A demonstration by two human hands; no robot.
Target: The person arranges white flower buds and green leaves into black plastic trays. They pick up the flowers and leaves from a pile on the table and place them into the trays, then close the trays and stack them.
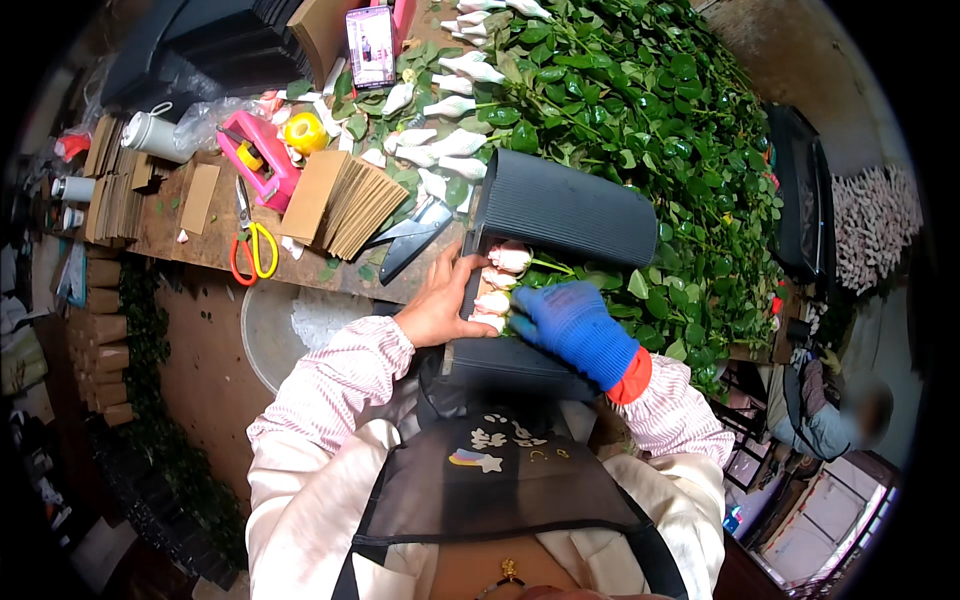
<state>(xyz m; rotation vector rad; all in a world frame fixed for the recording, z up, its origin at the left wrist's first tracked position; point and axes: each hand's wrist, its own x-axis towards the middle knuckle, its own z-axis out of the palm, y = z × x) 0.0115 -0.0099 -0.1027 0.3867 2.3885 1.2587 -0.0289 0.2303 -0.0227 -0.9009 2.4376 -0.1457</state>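
Note:
A row of pale pink roses [493,302] lies between the two raised flaps of a black ribbed sheet [570,205]. My left hand [440,300], bare, is spread at the bloom end, its thumb at the lowest rose and its fingers at the sheet's edge near the top. My right hand [575,325] wears a blue knit glove. It rests over the stems just right of the blooms, its fingers stretched toward them and slightly apart; what lies under the palm is hidden. The sheet's lower flap [515,365] lies against my apron.
Leafy rose stems [640,110] pile up at the right, with white-netted blooms [460,145] along their left side. Nearby on the table [160,225] are cardboard pieces [345,205], scissors [252,240], a black stapler [412,240], a pink tape dispenser [262,165] and a phone [371,48].

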